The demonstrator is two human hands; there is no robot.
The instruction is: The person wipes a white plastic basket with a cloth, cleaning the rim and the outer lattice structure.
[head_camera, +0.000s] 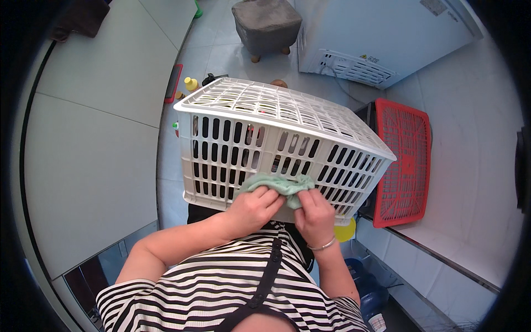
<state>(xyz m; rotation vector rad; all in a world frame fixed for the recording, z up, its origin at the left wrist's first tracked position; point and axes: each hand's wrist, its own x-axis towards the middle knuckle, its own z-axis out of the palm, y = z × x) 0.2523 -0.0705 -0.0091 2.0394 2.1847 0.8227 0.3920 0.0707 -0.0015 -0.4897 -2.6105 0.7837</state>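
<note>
A white slotted plastic crate stands right in front of me, its long slotted side facing my body. Bunched against that side, low and near the middle, is a pale green cloth. My left hand grips one part of the cloth with curled fingers. On the other part, my right hand pinches the fabric; a bracelet circles that wrist. Both hands are close together at the crate's lower part. Dark and coloured shapes show through the slots, too broken up to identify.
A red slotted plastic basket is at the right by the wall. Behind the crate are a grey padded stool and a white appliance. Pale cabinet panels line the left. A blue water jug sits low right; a yellow-capped bottle is beyond the crate.
</note>
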